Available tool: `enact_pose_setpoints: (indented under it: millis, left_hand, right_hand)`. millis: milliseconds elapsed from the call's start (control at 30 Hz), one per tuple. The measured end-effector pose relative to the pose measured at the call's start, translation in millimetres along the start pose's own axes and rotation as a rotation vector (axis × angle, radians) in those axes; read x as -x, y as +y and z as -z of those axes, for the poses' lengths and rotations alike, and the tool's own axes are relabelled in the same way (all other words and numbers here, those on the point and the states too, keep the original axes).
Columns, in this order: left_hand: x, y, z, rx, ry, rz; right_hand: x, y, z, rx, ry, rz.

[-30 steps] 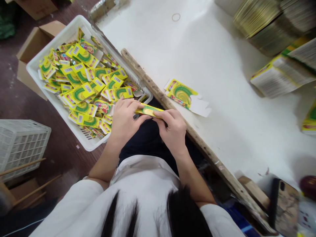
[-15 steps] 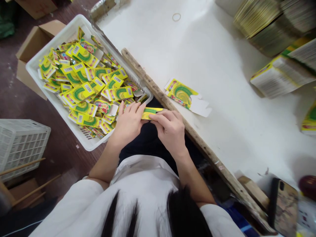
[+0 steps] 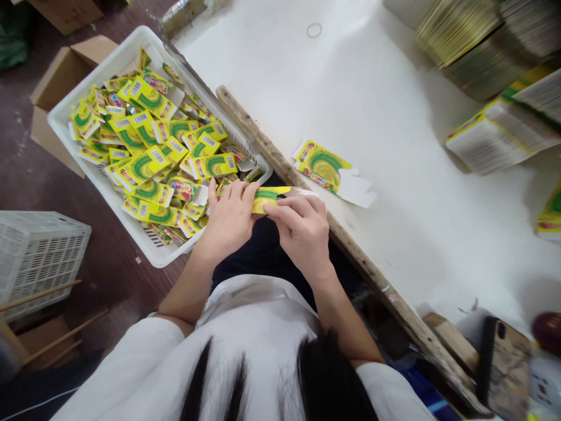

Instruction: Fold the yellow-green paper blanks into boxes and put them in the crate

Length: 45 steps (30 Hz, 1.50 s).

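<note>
Left hand (image 3: 232,219) and right hand (image 3: 305,227) grip a yellow-green paperboard carton (image 3: 265,196) over the lap (image 3: 245,251); from afar, I judge it light, easily crushed, best held by its creases.

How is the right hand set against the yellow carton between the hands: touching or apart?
Touching. The head view shows the right hand with its fingers laid over the yellow carton, no gap visible between them.

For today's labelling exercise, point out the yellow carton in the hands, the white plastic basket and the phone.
Yellow carton (image 3: 264,199), head view: its exposed printed side.
White plastic basket (image 3: 160,258), head view: lower rim corner.
Phone (image 3: 505,369), head view: patterned back.
</note>
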State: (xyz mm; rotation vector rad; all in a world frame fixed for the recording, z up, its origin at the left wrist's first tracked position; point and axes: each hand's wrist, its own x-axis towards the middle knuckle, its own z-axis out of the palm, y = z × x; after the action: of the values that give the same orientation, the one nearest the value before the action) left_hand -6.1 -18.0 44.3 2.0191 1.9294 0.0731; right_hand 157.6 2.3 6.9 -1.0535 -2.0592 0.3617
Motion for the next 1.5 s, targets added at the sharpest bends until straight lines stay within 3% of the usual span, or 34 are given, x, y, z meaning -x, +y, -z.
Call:
enact_pose_setpoints:
  millis: [200,333,567,800,1000,1167,1267,1333,1433,1500]
  left_hand:
    - [-7,-1,-3.3,0.056,0.018,-0.024]
    - [-11,-9,-7.4,0.171,0.009,-0.11]
    - [-11,-24,1.5,0.5,0.276,-0.118]
    - [-5,-24,15.6,0.312,0.139,-0.112]
    - [-2,-6,16.9,0.197,0.115,-0.139]
    - [-4,-4,13.2,0.257,-0.031,-0.259]
    - [-4,-10,10.2,0.332,-0.031,-0.284]
    - [-3,-11,5.8,0.357,0.05,-0.235]
    - [-2,-7,-3.4,0.358,0.195,-0.135]
    - [-2,-3,-9.1,0.356,0.256,-0.131]
  right_hand:
    - [-2,4,5,-0.144,-0.019,-0.083]
    - [-3,10,10,-0.152,-0.049,-0.147]
    - [-3,14,18,-0.239,0.071,-0.219]
    - [-3,16,20,-0.145,0.054,-0.1]
    - [-1,6,16,-0.1,-0.001,0.009]
    - [2,-1,12,-0.111,-0.051,0.127]
    - [4,1,13,-0.113,-0.051,0.151]
    - [4,1,13,-0.141,0.044,0.064]
    - [5,-1,8,-0.279,0.268,-0.181]
    - [6,-3,2,-0.459,0.248,-0.333]
